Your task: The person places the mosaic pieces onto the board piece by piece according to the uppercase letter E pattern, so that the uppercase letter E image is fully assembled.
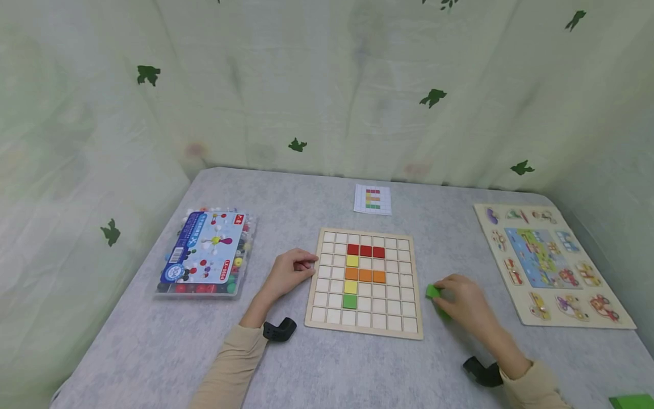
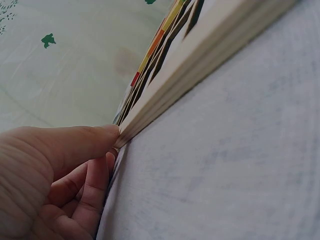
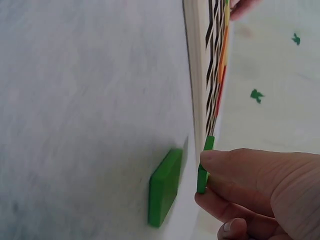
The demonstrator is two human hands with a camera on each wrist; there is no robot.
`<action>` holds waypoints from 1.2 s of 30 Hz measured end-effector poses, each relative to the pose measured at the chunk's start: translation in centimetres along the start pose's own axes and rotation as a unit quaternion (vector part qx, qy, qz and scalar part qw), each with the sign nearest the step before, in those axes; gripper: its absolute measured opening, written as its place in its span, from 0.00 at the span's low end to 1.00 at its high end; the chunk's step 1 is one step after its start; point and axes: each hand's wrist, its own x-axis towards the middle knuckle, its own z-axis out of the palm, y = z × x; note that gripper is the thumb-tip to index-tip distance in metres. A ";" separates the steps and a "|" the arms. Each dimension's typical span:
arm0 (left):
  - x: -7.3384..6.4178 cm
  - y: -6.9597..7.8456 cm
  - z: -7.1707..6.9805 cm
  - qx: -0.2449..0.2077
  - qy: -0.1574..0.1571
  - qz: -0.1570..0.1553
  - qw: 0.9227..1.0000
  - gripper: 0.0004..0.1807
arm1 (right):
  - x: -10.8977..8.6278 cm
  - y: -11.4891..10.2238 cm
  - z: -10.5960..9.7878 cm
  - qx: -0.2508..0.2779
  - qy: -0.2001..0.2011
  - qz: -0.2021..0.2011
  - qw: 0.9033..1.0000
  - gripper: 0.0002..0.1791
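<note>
A wooden grid board (image 1: 379,305) lies on the table, holding three red tiles (image 1: 365,250), three orange tiles (image 1: 365,275), two yellow tiles (image 1: 351,287) and one green tile (image 1: 349,301). My left hand (image 1: 286,272) pinches the board's left edge, the thumb (image 2: 95,140) against its side. To the right of the board, my right hand (image 1: 466,301) holds a green square tile (image 3: 202,180) between thumb and fingers, just off the table. Below it another green tile (image 3: 166,187) lies on the cloth, partly hidden by the hand in the head view.
Behind the board lies a pattern card (image 1: 372,199) with coloured squares. A clear plastic box (image 1: 204,250) of coloured balls stands at the left. On the right is a wooden picture puzzle (image 1: 549,267). A green object (image 1: 632,402) shows at the lower right corner.
</note>
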 end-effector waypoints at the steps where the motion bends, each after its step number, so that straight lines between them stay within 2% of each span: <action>1: 0.0 0.0 0.0 0.001 0.001 0.001 1.000 0.13 | 0.0 -0.3 0.1 0.000 -0.001 -0.005 1.000 0.13; 9: -0.1 -0.1 0.1 0.004 -0.003 -0.006 1.000 0.13 | 0.1 -2.4 1.1 0.015 0.004 -0.053 0.998 0.12; 17: 0.0 0.1 0.0 0.003 0.004 0.006 1.000 0.14 | 0.9 -5.1 2.1 0.033 -0.021 -0.060 0.997 0.13; 23: 0.0 -0.2 0.1 0.003 -0.003 -0.001 1.000 0.14 | 0.9 -6.8 3.2 0.064 -0.024 -0.093 0.993 0.11; 29: -0.1 -0.2 0.1 0.000 -0.002 0.000 1.000 0.13 | 1.2 -7.9 4.1 0.049 -0.020 -0.143 0.988 0.11; 36: 0.1 -0.2 0.2 0.004 -0.001 -0.002 1.000 0.14 | 1.6 -8.8 4.4 0.041 -0.032 -0.152 0.987 0.12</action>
